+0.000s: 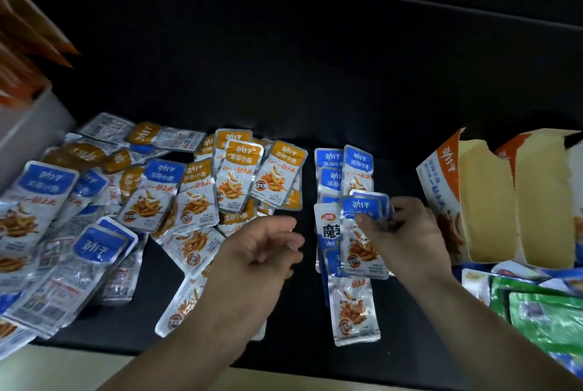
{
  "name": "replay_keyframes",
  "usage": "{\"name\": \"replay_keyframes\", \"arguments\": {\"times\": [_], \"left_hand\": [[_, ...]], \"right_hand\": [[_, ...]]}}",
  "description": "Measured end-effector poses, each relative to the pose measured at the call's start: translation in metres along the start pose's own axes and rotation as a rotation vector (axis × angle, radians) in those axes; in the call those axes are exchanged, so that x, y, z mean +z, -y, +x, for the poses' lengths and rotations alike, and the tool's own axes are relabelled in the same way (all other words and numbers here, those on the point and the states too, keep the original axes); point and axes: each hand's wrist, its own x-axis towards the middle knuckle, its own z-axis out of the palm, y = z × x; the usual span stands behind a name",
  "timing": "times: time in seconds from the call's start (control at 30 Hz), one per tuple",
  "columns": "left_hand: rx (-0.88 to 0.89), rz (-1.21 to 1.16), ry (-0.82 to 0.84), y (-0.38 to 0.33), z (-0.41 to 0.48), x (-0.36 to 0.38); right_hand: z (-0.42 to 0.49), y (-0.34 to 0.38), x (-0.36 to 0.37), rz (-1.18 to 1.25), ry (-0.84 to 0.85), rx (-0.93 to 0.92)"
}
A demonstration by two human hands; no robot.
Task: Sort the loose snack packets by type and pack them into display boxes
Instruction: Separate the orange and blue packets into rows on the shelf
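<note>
**packrat:** Where's the open room on the table [284,75] right now?

**shelfie:** Mostly behind the blue row [356,163]. Open dark table is stretching from there to the back edge. Just left of the blue row a narrow dark strip is running toward the near edge. The left hand [265,248] is hovering over that strip, fingers loosely curled, gripping nothing. Further left of the row the mixed pile [195,198] is sprawling, with a few packets reaching the pale front edge.

**packrat:** And the other side?

**shelfie:** Tight. Two torn-open display boxes [441,176] are standing just right of the blue row, and green packets [542,318] are crowding in nearer the front edge.

**packrat:** Right hand?

**shelfie:** The right hand [407,232] is pinching a small fan of blue-topped packets [362,204] over the middle of the blue row, thumb pressing on the front one. They're silvery sachets with a blue header, white characters and a picture of orange strips. The pile is mixing those with orange-header ones.
</note>
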Motion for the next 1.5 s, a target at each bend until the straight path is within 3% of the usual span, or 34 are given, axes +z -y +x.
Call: {"name": "replay_keyframes", "arguments": {"times": [0.13,0.27,0.4,0.57,0.63,0.7,0.8,0.87,1.1,1.33,1.5], "left_hand": [[0.019,-0.003,-0.04,0.0,-0.002,-0.012],[0.024,-0.001,-0.081,0.0,0.0,-0.035],[0.109,0.145,-0.12,0.002,0.007,-0.068],[0.239,0.519,-0.185,0.015,0.015,-0.134],[0.39,0.909,-0.309,0.024,0.024,-0.167],[0.493,1.154,-0.376,0.03,0.036,-0.191],[0.528,1.257,-0.242,0.033,0.056,-0.206],[0.507,1.318,-0.16,0.036,0.067,-0.208],[0.461,1.386,-0.222,0.047,0.07,-0.221],[0.61,1.313,-0.339,0.044,0.069,-0.217],[0.738,1.102,-0.559,0.027,0.056,-0.208]], "right_hand": [[-0.01,0.01,0.001,-0.091,-0.078,-0.115],[-0.029,0.038,0.014,-0.012,-0.096,-0.373],[-0.054,0.085,0.045,0.105,0.041,-0.59],[-0.075,0.134,0.08,0.148,0.286,-0.624],[-0.08,0.147,0.095,0.054,0.313,-0.705],[-0.084,0.158,0.113,-0.14,0.352,-0.802],[-0.085,0.173,0.138,-0.434,0.406,-0.913],[-0.083,0.176,0.147,-0.608,0.467,-0.891],[-0.077,0.158,0.148,-0.596,0.367,-0.877],[-0.071,0.149,0.142,-0.606,0.317,-0.86],[-0.081,0.159,0.139,-0.289,0.245,-0.892]]}}
